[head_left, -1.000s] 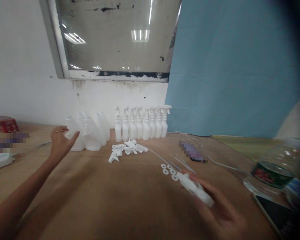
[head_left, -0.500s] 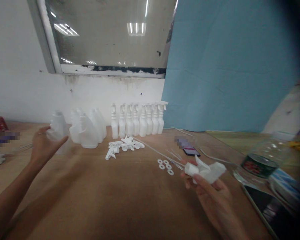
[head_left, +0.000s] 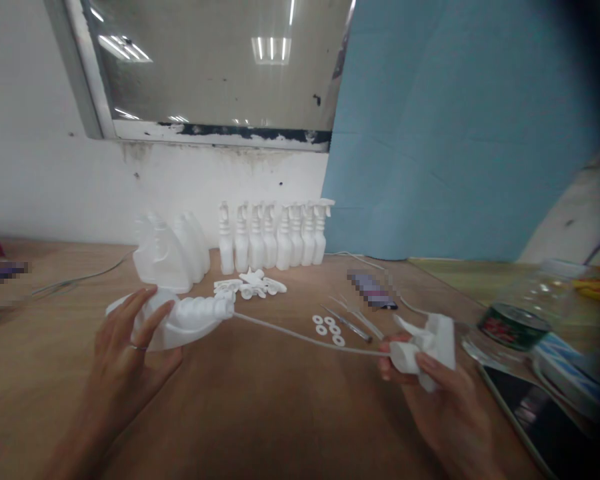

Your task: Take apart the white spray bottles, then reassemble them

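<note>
My left hand is wrapped round a white empty bottle, held on its side with its neck pointing right. My right hand grips a white trigger spray head. A thin dip tube runs from that spray head leftward to the mouth of the bottle. Both are held above the brown table.
At the back stand several empty white bottles and a row of capped spray bottles. Loose trigger heads, small white washers and spare tubes lie mid-table. A clear jar and a phone sit right.
My left hand took a bottle from the back group, brought it nearer and tipped it sideways. My right hand lifted the spray head, whose tube now reaches the bottle mouth.
</note>
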`<state>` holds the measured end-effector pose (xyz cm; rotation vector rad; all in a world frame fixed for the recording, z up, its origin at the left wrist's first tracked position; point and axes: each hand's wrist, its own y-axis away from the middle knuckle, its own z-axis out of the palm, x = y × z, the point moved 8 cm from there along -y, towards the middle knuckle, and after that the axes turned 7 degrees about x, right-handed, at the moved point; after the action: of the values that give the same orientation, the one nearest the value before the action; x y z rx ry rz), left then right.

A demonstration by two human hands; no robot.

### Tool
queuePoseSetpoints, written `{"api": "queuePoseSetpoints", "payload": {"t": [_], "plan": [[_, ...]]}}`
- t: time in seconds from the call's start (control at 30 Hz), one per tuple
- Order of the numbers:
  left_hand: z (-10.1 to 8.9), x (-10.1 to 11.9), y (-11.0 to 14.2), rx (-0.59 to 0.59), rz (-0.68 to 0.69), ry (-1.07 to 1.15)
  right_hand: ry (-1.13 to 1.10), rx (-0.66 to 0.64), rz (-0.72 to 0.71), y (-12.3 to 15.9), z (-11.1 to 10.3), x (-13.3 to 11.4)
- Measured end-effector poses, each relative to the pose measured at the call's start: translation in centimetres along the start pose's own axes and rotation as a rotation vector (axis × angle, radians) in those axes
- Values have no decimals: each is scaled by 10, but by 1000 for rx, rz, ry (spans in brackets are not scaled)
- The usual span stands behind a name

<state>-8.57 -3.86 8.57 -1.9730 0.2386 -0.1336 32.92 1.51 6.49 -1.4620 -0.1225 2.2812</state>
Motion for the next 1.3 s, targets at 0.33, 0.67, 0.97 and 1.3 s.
{"api": "queuePoseSetpoints", "payload": {"t": [0.33,0.67,0.97,1.3], "plan": [[0,-1,5,31,5,2,57,75,-41,0,-1,-5],[-6,26,3,14,115,53,147,58,4,3,-3,8],[-12,71,0,-159,198,162,223,-16,101,7,8,17],[4,128,9,-289,366,322,271,-267,272,32,30,42]]}}
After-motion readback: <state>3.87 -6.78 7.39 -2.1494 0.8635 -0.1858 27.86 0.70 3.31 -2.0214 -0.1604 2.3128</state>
